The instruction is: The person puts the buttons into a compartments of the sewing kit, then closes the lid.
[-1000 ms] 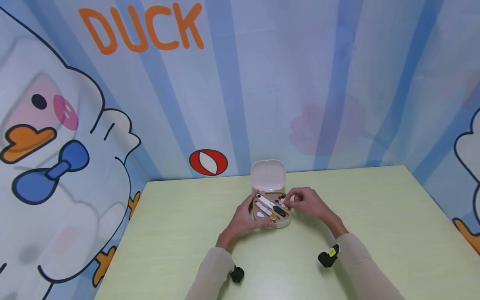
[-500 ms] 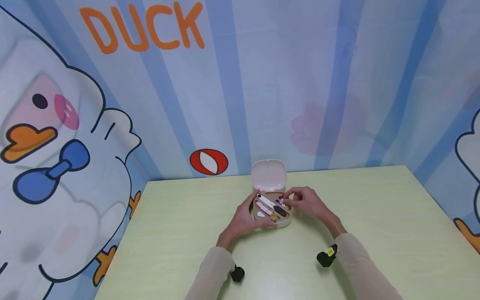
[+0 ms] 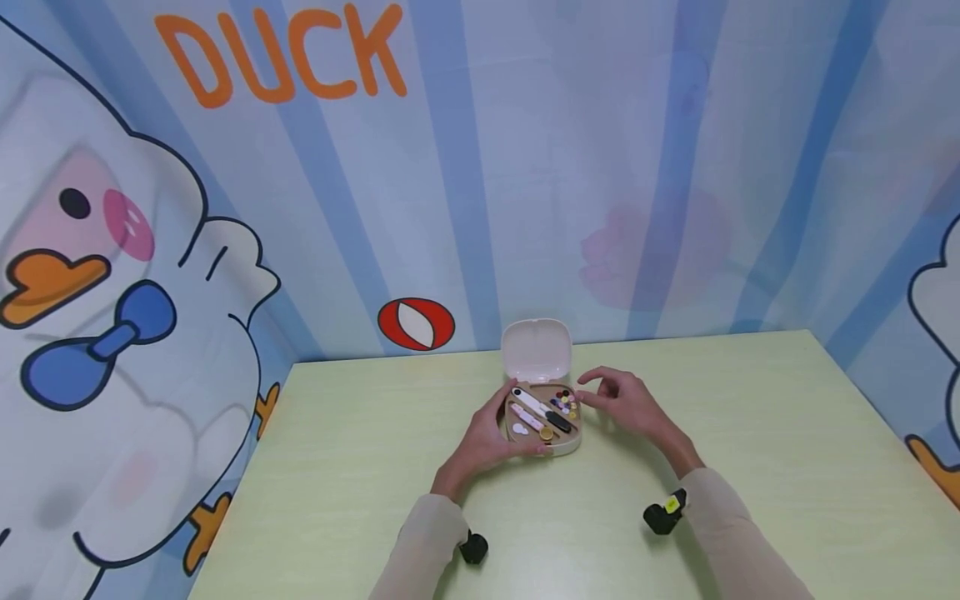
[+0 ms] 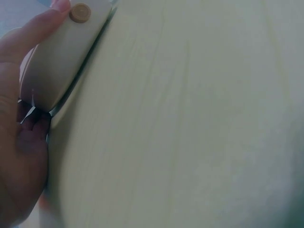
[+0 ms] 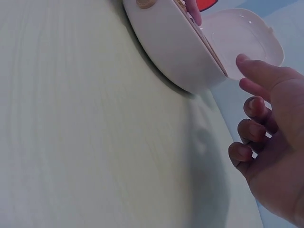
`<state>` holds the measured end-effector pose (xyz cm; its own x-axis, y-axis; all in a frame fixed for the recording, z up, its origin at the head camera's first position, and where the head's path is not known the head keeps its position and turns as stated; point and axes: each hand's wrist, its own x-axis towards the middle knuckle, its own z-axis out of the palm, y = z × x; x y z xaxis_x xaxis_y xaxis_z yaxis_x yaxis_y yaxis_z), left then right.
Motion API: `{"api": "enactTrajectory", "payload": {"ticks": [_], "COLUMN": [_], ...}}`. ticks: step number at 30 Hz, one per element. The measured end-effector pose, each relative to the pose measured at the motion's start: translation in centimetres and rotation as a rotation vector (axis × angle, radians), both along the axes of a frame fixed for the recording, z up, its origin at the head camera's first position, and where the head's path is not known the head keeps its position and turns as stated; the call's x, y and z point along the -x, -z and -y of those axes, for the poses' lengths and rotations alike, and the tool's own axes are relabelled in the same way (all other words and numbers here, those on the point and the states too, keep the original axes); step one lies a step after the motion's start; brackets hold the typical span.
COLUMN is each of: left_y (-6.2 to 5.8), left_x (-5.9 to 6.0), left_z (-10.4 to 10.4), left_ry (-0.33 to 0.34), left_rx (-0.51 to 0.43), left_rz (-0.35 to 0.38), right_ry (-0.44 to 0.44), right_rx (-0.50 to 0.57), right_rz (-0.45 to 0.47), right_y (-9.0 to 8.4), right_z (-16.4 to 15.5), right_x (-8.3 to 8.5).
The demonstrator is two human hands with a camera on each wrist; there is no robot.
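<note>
Head view: case [image 3: 542, 421] lid [image 3: 536, 351] hinged open, facing viewer.

A small cream case [image 3: 542, 417] sits open on the pale green tabletop [image 3: 750, 417], its rounded lid [image 3: 536, 350] tipped up at the far side with the plain pale inside facing forward. The shallow tan tray holds slim tools lying slantwise side by side, white, pink and black, with a cluster of small coloured beads in the far right corner and a little round gold piece near the front edge.
</note>
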<state>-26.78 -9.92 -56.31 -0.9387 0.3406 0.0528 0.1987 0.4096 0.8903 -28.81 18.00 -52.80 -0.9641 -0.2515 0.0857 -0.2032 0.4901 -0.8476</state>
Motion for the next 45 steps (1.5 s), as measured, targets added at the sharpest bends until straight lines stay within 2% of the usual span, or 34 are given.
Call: {"api": "enactTrajectory", "payload": {"ticks": [7,12,18,22,26,34,42,45], "left_y": [-0.2,-0.1,-0.1,-0.2,-0.3,-0.3,-0.5,-0.5], "left_x": [-0.1,0.0,0.1,0.0,0.0,-0.1,-0.1,-0.1], "left_z": [0.0,0.0,0.1,0.1,0.0,0.3,0.4,0.4], "left_ry": [0.003,0.008,0.015,0.021,0.032,0.033,0.045,0.052], "left_rx": [-0.007,-0.015,-0.032,-0.038,-0.049,-0.034,-0.029,-0.033], "left_rz": [0.012,0.016,0.02,0.024,0.038,0.03,0.046,0.056], "right_ry": [0.055,0.088,0.042,0.02,0.034,0.039,0.002,-0.018], "right_rx": [0.059,0.128,0.211,0.211,0.22,0.254,0.188,0.166], "right_rz": [-0.028,0.03,0.084,0.11,0.125,0.085,-0.032,-0.043], "right_y": [-0.4,-1.0,-2.1,-3.1,-3.5,-3.6,-3.4,-3.1], "right_z": [0.0,0.2,1.1,2.0,2.3,2.4,2.7,2.5], "right_x": [0.9,1.5,2.2,2.7,2.9,1.9,0.5,-0.1]}}
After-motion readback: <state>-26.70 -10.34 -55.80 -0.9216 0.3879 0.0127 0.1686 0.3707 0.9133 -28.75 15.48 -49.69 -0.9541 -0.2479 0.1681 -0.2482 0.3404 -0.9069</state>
